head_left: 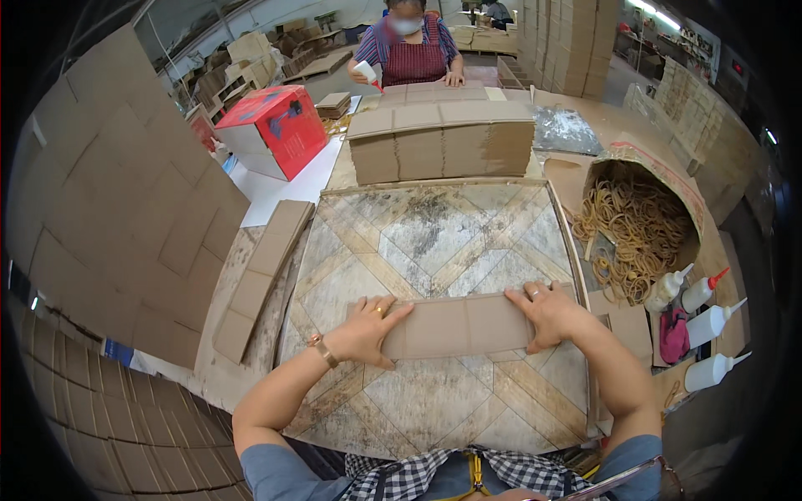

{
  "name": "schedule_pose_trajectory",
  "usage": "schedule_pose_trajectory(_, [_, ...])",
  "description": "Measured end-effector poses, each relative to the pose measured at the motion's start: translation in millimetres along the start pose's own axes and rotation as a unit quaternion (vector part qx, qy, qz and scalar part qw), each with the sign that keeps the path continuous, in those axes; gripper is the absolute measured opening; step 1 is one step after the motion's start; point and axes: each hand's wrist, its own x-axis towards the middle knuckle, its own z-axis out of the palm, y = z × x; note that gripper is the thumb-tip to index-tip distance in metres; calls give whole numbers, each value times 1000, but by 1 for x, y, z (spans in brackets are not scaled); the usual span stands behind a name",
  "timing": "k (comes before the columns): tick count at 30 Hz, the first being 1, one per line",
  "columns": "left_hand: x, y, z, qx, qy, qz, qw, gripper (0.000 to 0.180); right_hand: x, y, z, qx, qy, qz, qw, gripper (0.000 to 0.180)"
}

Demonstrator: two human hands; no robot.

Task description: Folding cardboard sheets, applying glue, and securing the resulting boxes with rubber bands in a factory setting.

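Observation:
A folded brown cardboard piece (455, 328), long and narrow with creases across it, lies on the worn patterned board (434, 238) in front of me. My left hand (361, 331) grips its left end, fingers at the far edge and thumb at the near edge. At the opposite end my right hand (555, 317) spans the piece in the same way. Both palms hide the ends of the cardboard. Beyond the board stands a neat stack of similar cardboard pieces (443, 150).
Left of the board lies another cardboard strip (266, 275), with a red-and-white box (288, 134) farther back. At right are a sack of rubber bands (639, 230) and several white squeeze bottles (708, 326). Across the table a co-worker (413, 63) holds a red-tipped bottle (365, 73).

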Motion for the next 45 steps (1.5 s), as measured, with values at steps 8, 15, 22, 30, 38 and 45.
schedule_pose_trajectory(8, [87, -58, -29, 15, 55, 40, 998, 108, 62, 65, -27, -3, 65, -9, 998, 111])
schedule_pose_trajectory(15, [194, -139, -78, 41, 109, 24, 993, 103, 155, 135, -80, 4, 151, 51, 987, 110])
schedule_pose_trajectory(22, [139, -103, -73, 52, 97, 28, 993, 98, 140, 121, -53, -20, 168, -12, 985, 108])
schedule_pose_trajectory(30, [113, -80, -43, 17, 49, 64, 997, 99, 82, 94, -26, 27, 106, -29, 994, 103])
schedule_pose_trajectory(38, [150, -114, -47, -11, 101, 85, 991, 97, 114, 124, -37, 54, 132, -22, 989, 102])
schedule_pose_trajectory(45, [76, -59, -42, 7, 54, 55, 997, 96, 63, 71, -25, 42, 103, -27, 993, 102])
